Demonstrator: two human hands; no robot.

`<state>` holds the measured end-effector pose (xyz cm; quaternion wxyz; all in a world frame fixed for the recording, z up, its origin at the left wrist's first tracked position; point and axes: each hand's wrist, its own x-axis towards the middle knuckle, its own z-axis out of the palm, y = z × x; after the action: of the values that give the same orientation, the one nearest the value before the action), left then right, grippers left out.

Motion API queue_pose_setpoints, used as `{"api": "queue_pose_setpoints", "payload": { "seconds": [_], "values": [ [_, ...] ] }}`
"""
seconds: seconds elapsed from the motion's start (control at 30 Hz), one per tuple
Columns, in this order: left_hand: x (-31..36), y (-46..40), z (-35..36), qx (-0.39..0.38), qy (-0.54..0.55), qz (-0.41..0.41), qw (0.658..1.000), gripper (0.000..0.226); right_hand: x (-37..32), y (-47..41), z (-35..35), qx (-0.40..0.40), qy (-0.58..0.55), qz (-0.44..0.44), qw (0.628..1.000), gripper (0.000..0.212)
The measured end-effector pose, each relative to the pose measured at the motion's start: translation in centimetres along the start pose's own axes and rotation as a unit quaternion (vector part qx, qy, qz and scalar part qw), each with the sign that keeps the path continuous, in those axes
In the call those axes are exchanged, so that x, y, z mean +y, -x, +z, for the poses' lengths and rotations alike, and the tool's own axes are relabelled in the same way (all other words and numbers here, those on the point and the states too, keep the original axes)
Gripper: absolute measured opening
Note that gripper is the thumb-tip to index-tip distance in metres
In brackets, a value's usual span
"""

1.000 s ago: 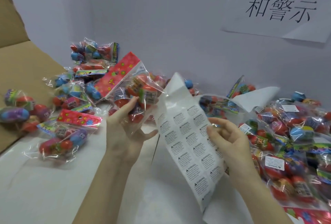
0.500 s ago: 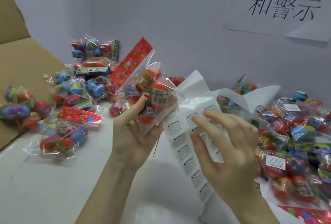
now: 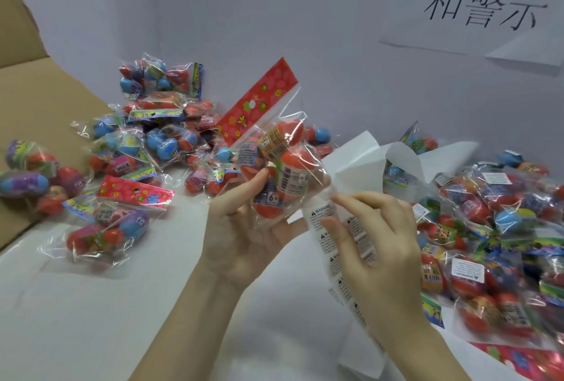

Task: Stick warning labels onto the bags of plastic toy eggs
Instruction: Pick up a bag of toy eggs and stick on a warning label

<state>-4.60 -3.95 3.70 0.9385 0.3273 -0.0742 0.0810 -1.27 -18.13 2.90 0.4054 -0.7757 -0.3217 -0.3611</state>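
Support: flat white table surface point(image 3: 91, 319), meeting a pale wall at the rear; on its left edge, a brown corrugated cardboard flap point(image 3: 36, 97), bearing several clear bags of purple and red plastic eggs point(image 3: 33, 179); left and centre rear, a loose heap of clear cellophane bags of red and blue plastic eggs point(image 3: 158, 136), some with red flowered header cards; at right, a second spread of similar bags carrying white printed warning labels point(image 3: 494, 228), lying partly on white backing paper point(image 3: 448, 158).

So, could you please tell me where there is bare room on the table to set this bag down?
Bare white tabletop lies near you, left of the left hand, below the unlabelled bags. A narrower bare strip runs between your forearms. To the right, the label sheet and the labelled bags crowd the surface.
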Motion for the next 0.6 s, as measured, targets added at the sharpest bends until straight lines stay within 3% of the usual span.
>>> {"api": "queue_pose_setpoints", "payload": {
  "seconds": [0.1,0.37,0.6],
  "values": [
    [0.3,0.2,0.3,-0.042,0.015,-0.024,0.999,0.038,-0.2,0.0,-0.2,-0.012,-0.029,0.049,0.998,0.029],
    [0.1,0.1,0.1,-0.048,-0.031,-0.008,0.998,0.036,-0.5,-0.4,-0.7,-0.038,-0.103,0.116,0.987,0.024],
    [0.0,-0.1,-0.1,-0.053,-0.091,-0.025,0.994,0.048,0.4,-0.4,-1.1,-0.078,-0.169,0.192,0.964,0.033]
  ]
}}
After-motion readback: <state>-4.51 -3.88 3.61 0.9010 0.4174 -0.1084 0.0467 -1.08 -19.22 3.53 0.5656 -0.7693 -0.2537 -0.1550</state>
